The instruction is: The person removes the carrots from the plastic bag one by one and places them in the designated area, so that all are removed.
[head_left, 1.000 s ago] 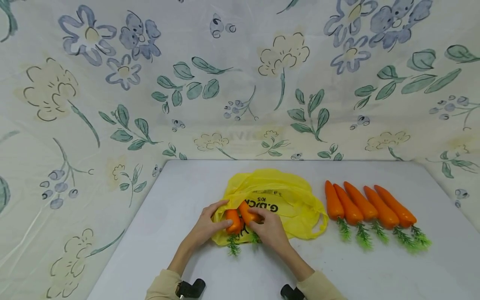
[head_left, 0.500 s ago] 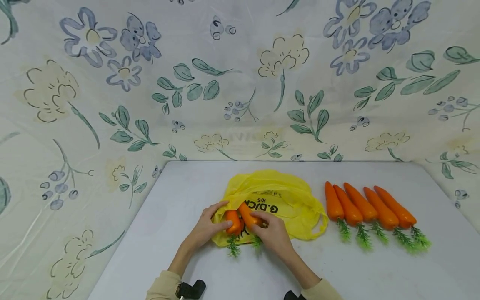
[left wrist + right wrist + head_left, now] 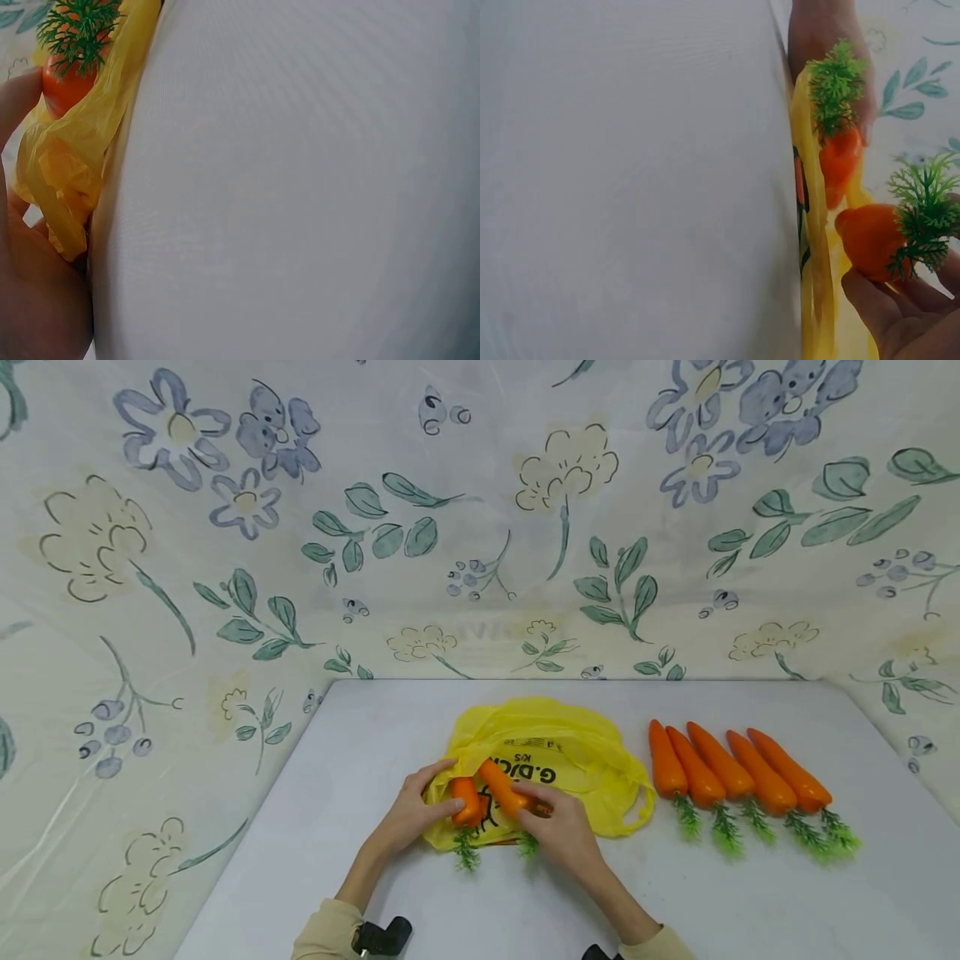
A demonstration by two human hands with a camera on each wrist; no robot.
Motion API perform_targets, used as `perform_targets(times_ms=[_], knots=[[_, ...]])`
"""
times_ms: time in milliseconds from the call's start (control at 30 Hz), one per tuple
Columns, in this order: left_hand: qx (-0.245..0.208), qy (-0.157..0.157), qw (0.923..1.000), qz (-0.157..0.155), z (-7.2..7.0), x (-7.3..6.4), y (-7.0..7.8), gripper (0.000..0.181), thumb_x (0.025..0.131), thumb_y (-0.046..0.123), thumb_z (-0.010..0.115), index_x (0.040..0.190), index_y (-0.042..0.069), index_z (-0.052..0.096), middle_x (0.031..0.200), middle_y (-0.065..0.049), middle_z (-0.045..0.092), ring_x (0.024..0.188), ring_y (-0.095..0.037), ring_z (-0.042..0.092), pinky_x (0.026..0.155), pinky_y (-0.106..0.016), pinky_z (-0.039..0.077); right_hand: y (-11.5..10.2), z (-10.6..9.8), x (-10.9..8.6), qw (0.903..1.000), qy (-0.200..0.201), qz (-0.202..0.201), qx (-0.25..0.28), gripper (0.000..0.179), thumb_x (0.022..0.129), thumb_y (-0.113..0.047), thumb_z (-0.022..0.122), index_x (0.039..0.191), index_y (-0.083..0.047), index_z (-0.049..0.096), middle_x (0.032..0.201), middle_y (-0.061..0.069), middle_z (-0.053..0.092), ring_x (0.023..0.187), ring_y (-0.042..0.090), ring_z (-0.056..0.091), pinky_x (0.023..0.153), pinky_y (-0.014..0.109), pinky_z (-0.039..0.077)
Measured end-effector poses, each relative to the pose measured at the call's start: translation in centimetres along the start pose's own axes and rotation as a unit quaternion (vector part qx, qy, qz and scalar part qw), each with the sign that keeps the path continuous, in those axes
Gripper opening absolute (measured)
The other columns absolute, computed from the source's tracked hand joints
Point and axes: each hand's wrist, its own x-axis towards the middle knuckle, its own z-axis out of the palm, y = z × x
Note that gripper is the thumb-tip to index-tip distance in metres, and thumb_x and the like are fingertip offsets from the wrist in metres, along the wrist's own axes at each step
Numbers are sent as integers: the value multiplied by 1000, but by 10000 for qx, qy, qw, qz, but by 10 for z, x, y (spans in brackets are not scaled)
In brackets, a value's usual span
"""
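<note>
A yellow plastic bag (image 3: 551, 722) lies flat on the table, its mouth towards me. At the bag's left edge my left hand (image 3: 412, 810) grips the plastic, its thumb against an imitation carrot (image 3: 467, 803) that lies in the mouth with its green top poking out. In the left wrist view, the plastic (image 3: 112, 105) bunches between thumb and fingers. My right hand (image 3: 562, 828) holds a second carrot (image 3: 501, 787) by its thick end, the tip slanting towards the bag's opening. The right wrist view shows that carrot's thick end (image 3: 870, 241) at my fingertips, its leafy top beside them.
Several more carrots (image 3: 723, 764) lie in a row to the right of the bag, green tops towards me. A white table (image 3: 750, 910) carries everything. Flowered cloth (image 3: 480, 527) hangs behind the table's far edge.
My right hand has shifted a little right and towards me, and the carrot in it has moved the same way, showing more of its length. My left hand has stayed put.
</note>
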Motion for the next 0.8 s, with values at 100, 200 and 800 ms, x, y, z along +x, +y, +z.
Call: perform_targets(times_ms=[100,200,800], knots=[[-11,-13,10000,-3,1,1,-1,68,86,40,73,147,26,46,156,-13,31,140,-35,28,110,-64,24,-1,-5,-2,10000,31,81,44,32,88,-7,69,119,-14,73,122,6,69,109,23,64,88,39,54],[-10,14,10000,-15,1,0,-1,69,86,42,73,147,27,46,156,-13,31,139,-34,29,110,-64,25,-2,-9,-3,9997,76,200,91,32,88,-7,69,119,-15,73,121,4,69,108,22,63,88,37,55],[-7,21,10000,-7,1,0,0,68,86,39,73,148,26,46,155,-14,30,140,-35,28,110,-64,24,-4,-21,-11,9982,120,520,269,34,87,-8,71,118,-22,73,126,-2,66,117,21,60,90,32,54]])
